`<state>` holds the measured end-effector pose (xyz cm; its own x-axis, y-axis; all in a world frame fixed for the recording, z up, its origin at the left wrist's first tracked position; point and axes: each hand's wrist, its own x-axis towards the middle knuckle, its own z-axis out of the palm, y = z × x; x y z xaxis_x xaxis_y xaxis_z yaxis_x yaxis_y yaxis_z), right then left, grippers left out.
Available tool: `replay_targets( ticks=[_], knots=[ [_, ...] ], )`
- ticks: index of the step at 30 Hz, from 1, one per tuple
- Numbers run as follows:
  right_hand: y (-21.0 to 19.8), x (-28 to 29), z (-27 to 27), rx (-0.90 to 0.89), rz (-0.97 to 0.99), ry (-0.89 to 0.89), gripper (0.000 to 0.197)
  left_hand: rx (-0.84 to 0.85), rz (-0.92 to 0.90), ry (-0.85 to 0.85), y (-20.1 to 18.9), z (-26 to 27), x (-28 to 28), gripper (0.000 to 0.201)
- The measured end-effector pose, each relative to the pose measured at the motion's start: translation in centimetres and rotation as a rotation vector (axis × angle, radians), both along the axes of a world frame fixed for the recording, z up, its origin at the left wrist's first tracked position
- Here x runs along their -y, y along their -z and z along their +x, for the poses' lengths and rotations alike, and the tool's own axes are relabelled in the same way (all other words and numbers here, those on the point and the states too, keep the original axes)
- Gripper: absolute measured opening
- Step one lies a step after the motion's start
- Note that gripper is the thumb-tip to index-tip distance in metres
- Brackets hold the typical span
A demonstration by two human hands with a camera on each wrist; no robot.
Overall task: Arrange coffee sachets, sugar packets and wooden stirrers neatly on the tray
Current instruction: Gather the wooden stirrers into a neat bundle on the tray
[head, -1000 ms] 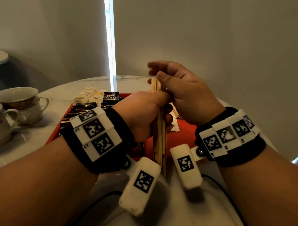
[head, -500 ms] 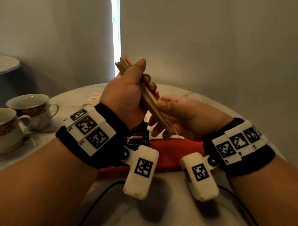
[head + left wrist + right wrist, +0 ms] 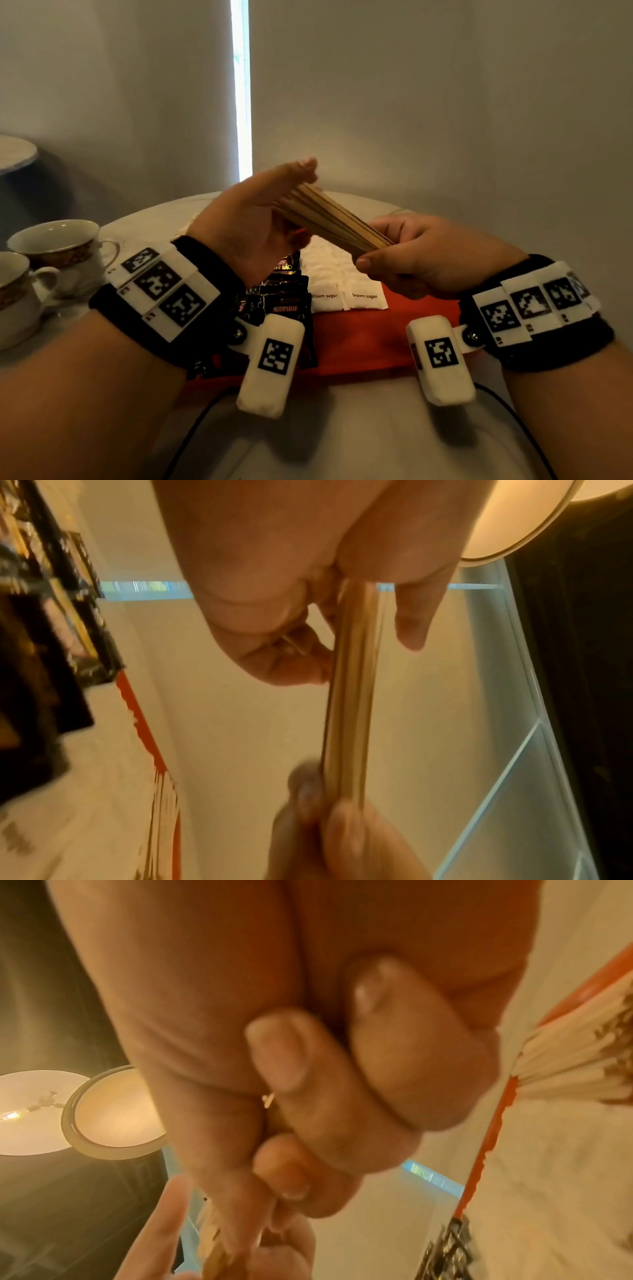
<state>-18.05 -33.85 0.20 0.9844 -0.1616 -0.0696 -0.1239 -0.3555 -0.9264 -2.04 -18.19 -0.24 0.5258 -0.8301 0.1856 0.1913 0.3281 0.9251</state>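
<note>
wooden stirrers (image 3: 330, 219) sit bunched in a tight bundle between our 2 hands, raised above the red tray (image 3: 370, 342). the bundle slopes down from upper left to lower right in the head view. our left hand (image 3: 253, 222) takes the upper end, thumb pressed on top of the sticks and fingers curled beneath them; the left wrist view shows the thumb on one side and a curled finger on the other, with the sticks running edge-on between. our right hand (image 3: 421, 255) grips the lower end, fingers folded tight round it and thumb laid across the near side. the right wrist view is mostly folded fingers (image 3: 394, 1053), pressed together, with only a sliver of wood showing.

on the tray, black coffee sachets (image 3: 281, 301) lie overlapped on the left, and white sugar packets (image 3: 342, 291) marked brown sugar lie just beside them on the right. 2 teacups (image 3: 58, 250) stand on the pale table (image 3: 144, 222), well to the left of the tray.
</note>
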Motion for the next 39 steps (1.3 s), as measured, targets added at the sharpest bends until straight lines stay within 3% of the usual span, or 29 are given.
replay_targets(
  ticks=[2, 4, 6, 10, 12, 13, 16, 18, 21, 25, 29, 32, 33, 38, 39],
  knots=[
    [-0.1, 0.3, -0.2, -0.054, -0.026, 0.009, 0.012, -0.022, -0.025, -0.048, -0.3, 0.7, -0.2, 0.026],
    [-0.1, 0.4, -0.4, -0.102, -0.082, 0.004, 0.016, 0.129, -0.026, -0.171, -0.7, 0.5, -0.4, 0.017],
    [-0.4, 0.2, -0.7, -0.147, -0.163, 0.017, 0.018, 0.388, -0.017, -0.307, -1.1, -0.5, -0.7, 0.016],
    [-1.0, -0.5, -1.0, -0.223, -0.362, 0.039, 0.014, 1.032, -0.051, -0.517, -1.8, -2.8, -1.8, 0.037],
    [-1.4, -1.0, -1.2, -0.23, -0.397, 0.026, 0.01, 1.305, 0.036, -0.43, -2.1, -4.1, -2.1, 0.043],
    [-1.6, -1.2, -1.2, -0.225, -0.393, 0.017, 0.009, 1.382, 0.175, -0.347, -2.2, -4.7, -2.0, 0.05],
    [-2.0, -1.7, -1.3, -0.21, -0.473, -0.013, 0.011, 1.473, 0.612, -0.176, -1.8, -5.5, -1.5, 0.067],
    [-2.0, -2.0, -1.1, -0.194, -0.508, -0.042, 0.013, 1.541, 0.737, -0.172, -1.9, -5.7, -1.5, 0.058],
    [-1.9, -1.9, -0.8, -0.154, -0.505, -0.051, 0.01, 1.643, 0.785, -0.164, -1.9, -5.9, -1.7, 0.035],
    [-2.0, -1.3, -0.9, -0.134, -0.388, -0.052, 0.014, 1.634, 0.787, -0.04, -2.0, -6.2, -1.7, 0.015],
    [-2.2, -0.2, -1.3, -0.111, -0.147, -0.074, 0.024, 1.524, 0.72, 0.017, -2.2, -6.3, -1.8, 0.023],
    [-2.2, 0.5, -1.5, 0.018, 0.202, -0.11, 0.083, 1.423, 0.63, -0.031, -2.1, -6.1, -1.9, 0.018],
    [-2.2, 0.6, -1.6, 0.095, 0.271, -0.056, 0.09, 1.374, 0.597, -0.051, -2.0, -6.0, -1.9, 0.018],
    [-2.3, 0.8, -1.2, 0.678, 0.207, 0.542, 0.056, 0.94, 0.388, -0.041, -1.6, -5.6, -1.2, 0.021],
    [-2.3, 0.9, -1.1, 0.797, 0.188, 0.631, 0.051, 0.913, 0.376, -0.051, -1.5, -5.5, -1.1, 0.021]
  ],
)
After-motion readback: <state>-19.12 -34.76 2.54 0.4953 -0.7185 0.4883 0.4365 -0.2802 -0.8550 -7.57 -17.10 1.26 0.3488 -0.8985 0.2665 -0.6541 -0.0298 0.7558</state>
